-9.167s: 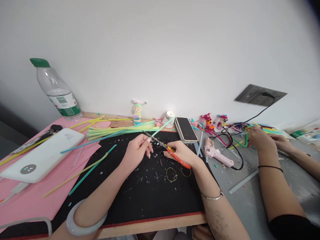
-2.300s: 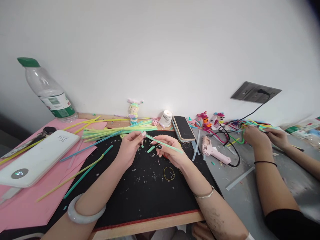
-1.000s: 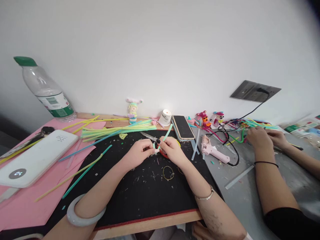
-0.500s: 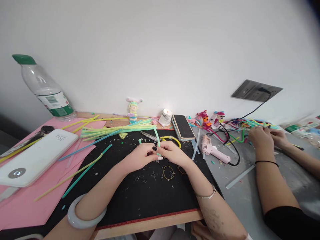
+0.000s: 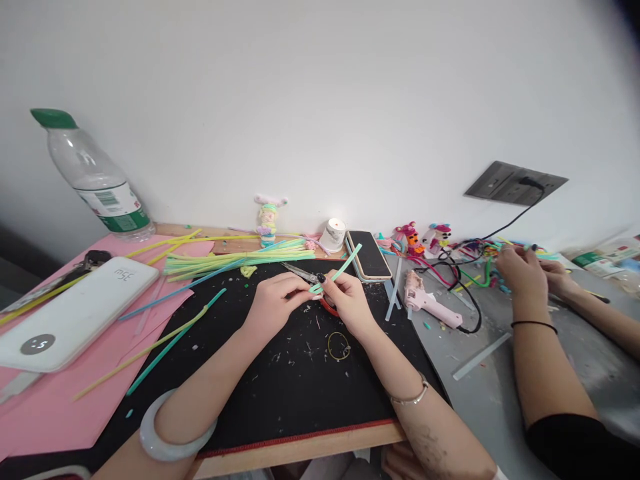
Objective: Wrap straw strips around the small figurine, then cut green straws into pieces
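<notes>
Between my two hands is a mint-green pipe cleaner (image 5: 349,262), its free end slanting up to the right. My left hand (image 5: 280,300) pinches the lower end with thumb and fingertips. Fingers closed on the same strip, my right hand (image 5: 347,303) meets it from the other side, the thumb on top. Part of the strip near the fingertips is doubled over; the rest is hidden in the fingers. Scissors (image 5: 300,273) lie on the black mat (image 5: 280,393) just behind my hands, their orange handle partly covered by my right hand.
A bundle of pipe cleaners (image 5: 235,261), a small figure (image 5: 267,223), an upturned cup (image 5: 333,235) and a phone (image 5: 371,255) line the back. A power bank (image 5: 80,313) lies left. A glue gun (image 5: 433,303) sits right, beside another person's hands (image 5: 525,270).
The scissors, in my right hand at first, now lie on the mat. The pipe cleaner has been bent at my fingertips, and its free end has swung from upright to slanting right.
</notes>
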### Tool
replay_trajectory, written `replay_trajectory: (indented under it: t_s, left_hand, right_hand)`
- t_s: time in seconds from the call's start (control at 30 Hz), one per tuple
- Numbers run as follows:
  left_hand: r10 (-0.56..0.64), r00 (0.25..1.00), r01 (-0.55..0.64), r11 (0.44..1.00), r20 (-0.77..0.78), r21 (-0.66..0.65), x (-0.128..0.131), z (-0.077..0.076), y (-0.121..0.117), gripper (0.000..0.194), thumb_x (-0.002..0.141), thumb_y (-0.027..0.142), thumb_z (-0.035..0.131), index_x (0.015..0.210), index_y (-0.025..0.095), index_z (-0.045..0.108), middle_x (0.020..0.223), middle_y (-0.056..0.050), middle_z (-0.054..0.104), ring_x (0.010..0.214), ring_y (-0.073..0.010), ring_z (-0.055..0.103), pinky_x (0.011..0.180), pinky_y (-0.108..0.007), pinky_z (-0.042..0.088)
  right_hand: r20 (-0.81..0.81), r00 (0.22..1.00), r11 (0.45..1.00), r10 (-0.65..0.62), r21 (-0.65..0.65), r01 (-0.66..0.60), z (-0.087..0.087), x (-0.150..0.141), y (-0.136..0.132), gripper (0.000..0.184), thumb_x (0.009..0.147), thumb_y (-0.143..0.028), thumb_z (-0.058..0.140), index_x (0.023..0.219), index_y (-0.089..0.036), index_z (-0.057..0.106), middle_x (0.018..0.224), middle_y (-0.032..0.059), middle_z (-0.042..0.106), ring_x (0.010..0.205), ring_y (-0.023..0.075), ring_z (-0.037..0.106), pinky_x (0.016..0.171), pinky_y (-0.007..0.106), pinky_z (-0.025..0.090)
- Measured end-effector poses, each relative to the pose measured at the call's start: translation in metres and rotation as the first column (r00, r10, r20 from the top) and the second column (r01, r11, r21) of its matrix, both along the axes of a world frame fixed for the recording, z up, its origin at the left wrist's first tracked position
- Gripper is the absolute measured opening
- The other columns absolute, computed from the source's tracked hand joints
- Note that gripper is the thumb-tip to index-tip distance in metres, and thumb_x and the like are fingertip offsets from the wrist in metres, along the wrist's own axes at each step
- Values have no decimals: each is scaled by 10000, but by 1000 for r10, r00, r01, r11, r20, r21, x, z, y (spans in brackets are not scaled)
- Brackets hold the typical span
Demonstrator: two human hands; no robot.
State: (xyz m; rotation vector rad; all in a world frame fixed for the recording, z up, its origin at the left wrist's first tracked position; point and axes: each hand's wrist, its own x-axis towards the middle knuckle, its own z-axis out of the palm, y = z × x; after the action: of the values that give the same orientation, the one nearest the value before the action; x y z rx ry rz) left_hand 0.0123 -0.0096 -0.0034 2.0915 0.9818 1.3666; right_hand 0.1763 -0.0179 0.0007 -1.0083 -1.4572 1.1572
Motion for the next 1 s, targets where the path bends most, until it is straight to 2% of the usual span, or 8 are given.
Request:
replay_trajectory:
  t_s: [0.2, 0.43, 0.77, 1.0]
  left_hand:
    - [9, 1000, -8, 996, -6, 86, 0, 0, 0, 100, 787, 200, 634, 692, 175, 653, 700, -13, 660, 642, -125, 605, 626, -232, 479]
    - [3, 998, 11, 973, -63, 230, -1, -4, -1, 129, 864, 191, 526, 820, 165, 644, 799, -43, 653, 738, -135, 608, 694, -247, 498]
    - [5, 992, 24, 976, -130, 214, -2, -2, -3, 197, 909, 193, 426, 876, 172, 619, 838, -52, 642, 783, -138, 598, 734, -274, 503]
    - [56, 994, -32, 968, -92, 251, 1, -1, -3, 101, 865, 201, 535, 901, 168, 622, 867, -45, 671, 805, -136, 617, 764, -257, 501]
  right_hand:
    - [-65, 997, 997, 36, -63, -40, -3, -1, 0, 345, 827, -415, 562, 607, -173, 451, 493, -69, 336, 434, 55, 235, 430, 217, 172]
    - [-189, 980, 993, 69, -78, -85, -7, -5, 0, 297, 827, -378, 573, 638, -167, 486, 506, -69, 362, 430, 48, 257, 425, 209, 187]
    - [-228, 971, 984, 79, -137, -112, -3, -7, -1, 319, 796, -404, 595, 618, -170, 469, 474, -86, 327, 400, 41, 250, 406, 202, 182]
    - [-291, 957, 993, 22, -105, -55, -5, -9, -1, 318, 819, -386, 573, 611, -173, 463, 453, -92, 294, 394, 42, 230, 408, 201, 183]
